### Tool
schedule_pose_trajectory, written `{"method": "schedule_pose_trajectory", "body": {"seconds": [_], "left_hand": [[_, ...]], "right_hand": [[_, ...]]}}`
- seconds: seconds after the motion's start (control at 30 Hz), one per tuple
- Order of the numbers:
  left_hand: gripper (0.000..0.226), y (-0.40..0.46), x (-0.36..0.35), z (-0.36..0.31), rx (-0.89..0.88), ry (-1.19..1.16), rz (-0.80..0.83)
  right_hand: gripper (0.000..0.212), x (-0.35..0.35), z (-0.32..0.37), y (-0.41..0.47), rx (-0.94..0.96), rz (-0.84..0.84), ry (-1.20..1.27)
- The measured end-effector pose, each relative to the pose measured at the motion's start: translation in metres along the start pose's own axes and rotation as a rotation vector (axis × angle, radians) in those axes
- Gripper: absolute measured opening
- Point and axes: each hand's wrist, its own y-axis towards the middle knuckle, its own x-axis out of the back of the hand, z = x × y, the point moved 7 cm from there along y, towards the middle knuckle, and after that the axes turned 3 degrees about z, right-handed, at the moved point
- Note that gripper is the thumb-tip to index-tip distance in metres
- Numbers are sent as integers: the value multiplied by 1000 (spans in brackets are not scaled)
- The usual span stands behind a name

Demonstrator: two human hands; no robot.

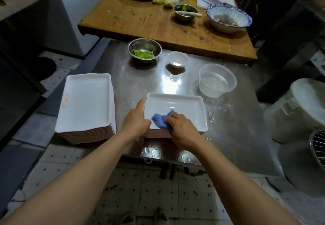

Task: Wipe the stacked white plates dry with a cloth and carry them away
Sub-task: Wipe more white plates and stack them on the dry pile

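Two stacks of white rectangular plates stand on the steel table [137,84]. The tall stack [86,101] is at the left near the table's edge. The lower stack [182,105] is in the middle, close to the front edge. My left hand [136,119] holds the left rim of the lower stack's top plate, thumb on the inside. My right hand [182,128] grips a crumpled blue cloth [161,117] and presses it on the near-left part of that plate. Water drops lie on the table around this stack.
Behind the plates stand a steel bowl with green scraps [144,50], a small white bowl [178,59] and a clear plastic tub of water [217,80]. A wooden table [140,19] with bowls and a cleaver lies beyond. A white lidded bucket [299,108] sits at right.
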Motion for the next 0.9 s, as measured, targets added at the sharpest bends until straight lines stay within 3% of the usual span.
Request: {"method": "schedule_pose_trajectory", "body": {"seconds": [0.07, 0.27, 0.43, 0.6, 0.9], "left_hand": [[75, 1, -4, -2, -12, 79, 23], [43, 1, -9, -4, -51, 180, 28], [62, 8, -15, 4, -41, 208, 71], [66, 9, -18, 6, -34, 166, 74], [66, 6, -18, 6, 10, 165, 99]], "right_hand": [[26, 8, -23, -13, -69, -21, -55], [28, 33, -62, -32, -192, -67, -176], [43, 43, -59, 2, -143, -115, -240], [34, 41, -68, 24, -257, -80, -136], [43, 3, -23, -4, -38, 53, -38]]}}
